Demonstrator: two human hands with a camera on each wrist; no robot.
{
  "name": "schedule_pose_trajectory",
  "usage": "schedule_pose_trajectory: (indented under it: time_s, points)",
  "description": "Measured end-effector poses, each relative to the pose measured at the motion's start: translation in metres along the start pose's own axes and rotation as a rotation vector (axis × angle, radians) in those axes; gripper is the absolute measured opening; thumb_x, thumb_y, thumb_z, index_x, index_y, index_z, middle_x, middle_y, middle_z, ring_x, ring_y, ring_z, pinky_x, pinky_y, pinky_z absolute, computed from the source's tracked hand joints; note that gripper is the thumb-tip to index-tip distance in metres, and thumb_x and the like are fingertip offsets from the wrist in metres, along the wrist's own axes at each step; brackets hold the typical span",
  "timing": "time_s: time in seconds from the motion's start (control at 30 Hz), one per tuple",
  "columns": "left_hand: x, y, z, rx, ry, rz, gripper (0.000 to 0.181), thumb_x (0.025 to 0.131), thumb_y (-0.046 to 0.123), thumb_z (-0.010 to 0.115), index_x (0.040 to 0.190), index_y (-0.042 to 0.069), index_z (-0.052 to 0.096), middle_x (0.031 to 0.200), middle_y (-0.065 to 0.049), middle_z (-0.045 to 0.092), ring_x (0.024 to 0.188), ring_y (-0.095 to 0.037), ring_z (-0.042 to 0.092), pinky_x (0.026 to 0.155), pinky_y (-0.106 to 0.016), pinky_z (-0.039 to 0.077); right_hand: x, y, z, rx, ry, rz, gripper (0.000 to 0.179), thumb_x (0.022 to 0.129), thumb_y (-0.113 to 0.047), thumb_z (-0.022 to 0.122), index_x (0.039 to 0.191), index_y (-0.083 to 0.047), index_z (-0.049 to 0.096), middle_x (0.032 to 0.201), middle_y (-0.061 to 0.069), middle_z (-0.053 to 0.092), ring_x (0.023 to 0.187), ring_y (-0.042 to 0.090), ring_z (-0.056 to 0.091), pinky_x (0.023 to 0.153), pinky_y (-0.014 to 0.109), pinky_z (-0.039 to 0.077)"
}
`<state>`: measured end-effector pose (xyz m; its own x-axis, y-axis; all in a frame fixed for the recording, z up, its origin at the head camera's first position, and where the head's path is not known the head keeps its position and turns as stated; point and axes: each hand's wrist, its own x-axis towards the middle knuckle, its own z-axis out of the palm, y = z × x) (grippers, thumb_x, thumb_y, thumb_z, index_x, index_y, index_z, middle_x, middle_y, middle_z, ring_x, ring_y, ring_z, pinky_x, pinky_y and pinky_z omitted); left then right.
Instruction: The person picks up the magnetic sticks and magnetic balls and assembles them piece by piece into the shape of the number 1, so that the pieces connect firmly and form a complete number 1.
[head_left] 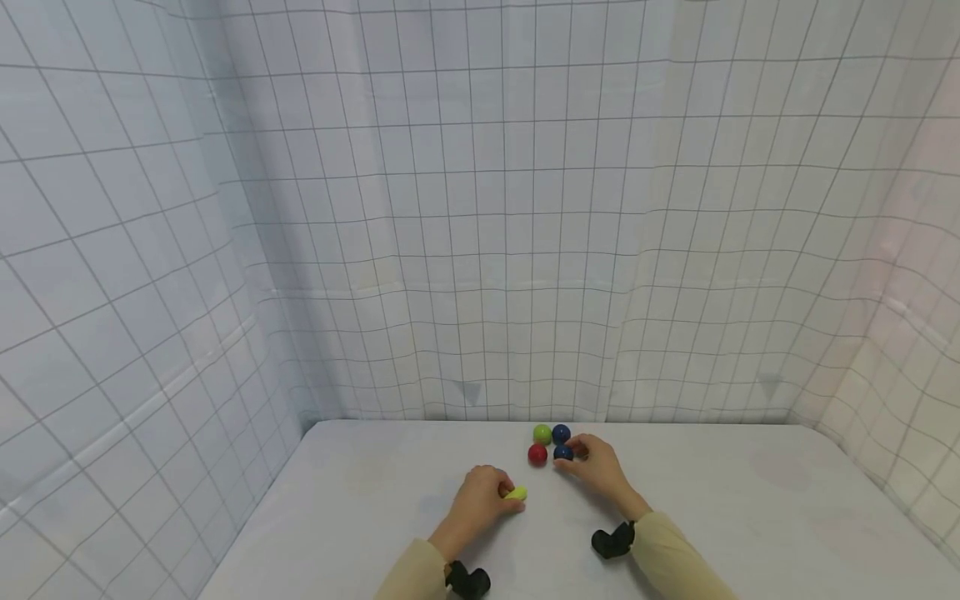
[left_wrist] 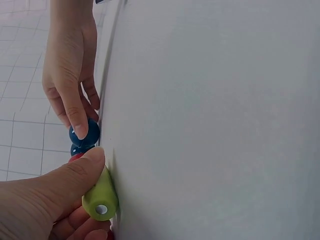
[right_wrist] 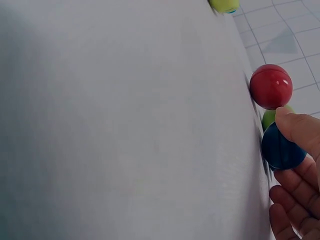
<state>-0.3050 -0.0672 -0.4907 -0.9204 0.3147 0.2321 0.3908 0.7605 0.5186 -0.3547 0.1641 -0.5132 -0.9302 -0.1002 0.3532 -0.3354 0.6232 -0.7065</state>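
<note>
Head cam's looking fwd & down from well above the red ball (head_left: 537, 454), on its near side, taking in the curtain (head_left: 502, 208) beyond it. Wrist cams are sitting lower & closer, L & R of the ball's near side, both facing the curtain, pics lying sideways. They're sharing the blue ball (right_wrist: 282, 150) just R of it & the R hand (head_left: 596, 467); L view's prob. catching only a red sliver of the landmark.
</note>
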Motion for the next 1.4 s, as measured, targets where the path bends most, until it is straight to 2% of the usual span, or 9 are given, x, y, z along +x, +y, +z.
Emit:
schedule_pose_trajectory:
  time_s: [0.4, 0.7, 1.0, 1.4]
  points:
    - [0.002, 0.009, 0.004, 0.011, 0.012, -0.010, 0.021, 0.070, 0.021, 0.085, 0.076, 0.004, 0.074, 0.066, 0.006, 0.063, 0.061, -0.005, 0.049, 0.057, -0.024, 0.044, 0.001, 0.005, 0.001, 0.036, -0.006, 0.017, 0.029, 0.075, -0.023, 0.082, 0.094, -0.009, 0.066, 0.087, -0.002, 0.064, 0.084, 0.017, 0.059, 0.080, 0.039, 0.048]
    - [0.005, 0.014, 0.010, 0.038, 0.060, 0.043, 0.019, 0.071, 0.022, 0.084, 0.073, 0.006, 0.073, 0.061, 0.010, 0.055, 0.061, -0.006, 0.043, 0.059, -0.024, 0.039, -0.001, 0.009, 0.001, 0.064, -0.018, 0.014, 0.028, 0.076, -0.023, 0.081, 0.093, -0.010, 0.064, 0.085, -0.004, 0.064, 0.085, 0.017, 0.061, 0.081, 0.039, 0.048]
    - [0.008, 0.022, 0.016, 0.032, 0.055, -0.002, 0.021, 0.073, 0.023, 0.083, 0.079, 0.005, 0.074, 0.064, 0.008, 0.058, 0.061, -0.007, 0.046, 0.059, -0.025, 0.044, -0.003, 0.008, -0.001, 0.083, -0.021, 0.011, 0.026, 0.078, -0.024, 0.080, 0.093, -0.009, 0.066, 0.086, -0.004, 0.064, 0.086, 0.017, 0.060, 0.082, 0.040, 0.047]
    - [0.010, 0.028, 0.023, 0.025, 0.118, 0.021, 0.020, 0.072, 0.021, 0.084, 0.075, 0.005, 0.073, 0.064, 0.005, 0.063, 0.060, -0.008, 0.054, 0.056, -0.024, 0.046, -0.006, 0.010, -0.002, 0.055, -0.009, 0.010, 0.024, 0.081, -0.022, 0.077, 0.099, -0.008, 0.067, 0.089, -0.002, 0.064, 0.087, 0.018, 0.061, 0.082, 0.040, 0.047]
